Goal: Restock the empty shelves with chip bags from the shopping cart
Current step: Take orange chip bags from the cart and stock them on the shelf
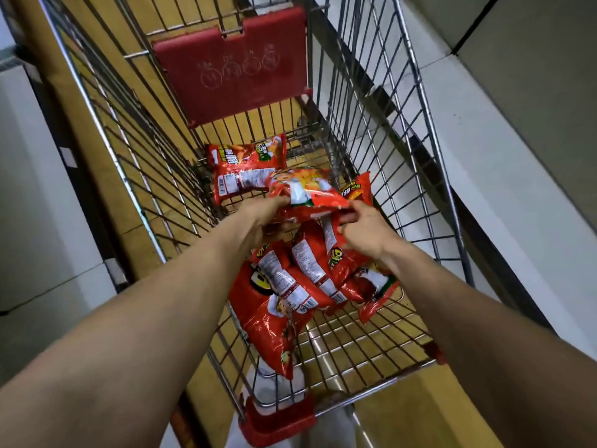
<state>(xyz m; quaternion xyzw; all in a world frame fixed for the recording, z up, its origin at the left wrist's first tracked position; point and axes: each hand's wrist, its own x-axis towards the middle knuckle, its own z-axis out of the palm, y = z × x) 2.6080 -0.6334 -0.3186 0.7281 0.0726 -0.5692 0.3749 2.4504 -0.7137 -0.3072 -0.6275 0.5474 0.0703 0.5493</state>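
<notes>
While loose bags (284, 286) crowd the near end of the cart (277, 425), I should lift straight up, clear of them, without crushing. My left hand (263, 218) grips the chip bag (303, 192) by its left end; my right hand (366, 236) pinches its right. Its long axis lies across the cart, printed face up, above the pile. A farther bag (245, 169) lies beyond.

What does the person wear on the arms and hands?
Nothing is worn that shows. The left forearm and right forearm are bare, with no sleeve in view. The left hand and right hand have no glove, ring, watch or bracelet.
</notes>
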